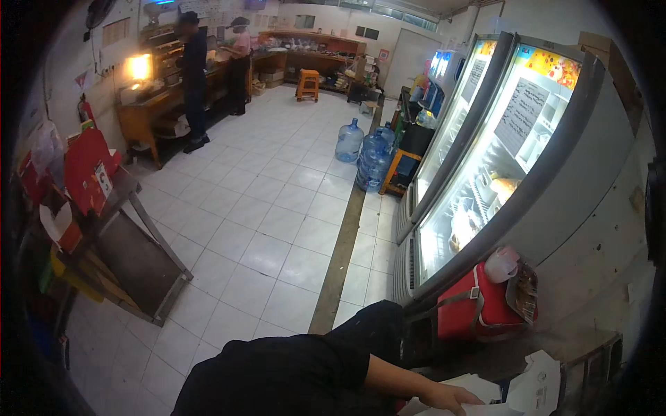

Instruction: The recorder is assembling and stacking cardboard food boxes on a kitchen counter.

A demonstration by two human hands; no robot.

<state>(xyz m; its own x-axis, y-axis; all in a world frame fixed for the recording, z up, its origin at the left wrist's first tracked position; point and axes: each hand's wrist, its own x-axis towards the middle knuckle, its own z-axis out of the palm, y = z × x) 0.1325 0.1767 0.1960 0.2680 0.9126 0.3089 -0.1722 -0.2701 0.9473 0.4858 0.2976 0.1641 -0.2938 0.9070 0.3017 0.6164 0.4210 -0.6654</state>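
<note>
My left arm in a short black sleeve reaches across the lower edge toward the lower right. There, my left hand [451,399] bends its fingers over the edge of a white cardboard carton [534,388] with raised flaps; the frame's lower edge cuts off part of both. The fingertips are partly hidden. Something dark shows between the flaps. Beyond the carton is a red insulated bag [479,312] with a grey strap. A pale plastic jug [501,265] and a clear packet [522,295] rest on it. My right hand is out of view.
Two lit glass-door fridges [499,159] stand along the right. Large blue water bottles [374,159] are on the tiled floor [277,208]. At left stands a metal-framed table [132,243] with red boxes. Two people work at a wooden counter [159,93] at the back; an orange stool [308,84] stands nearby.
</note>
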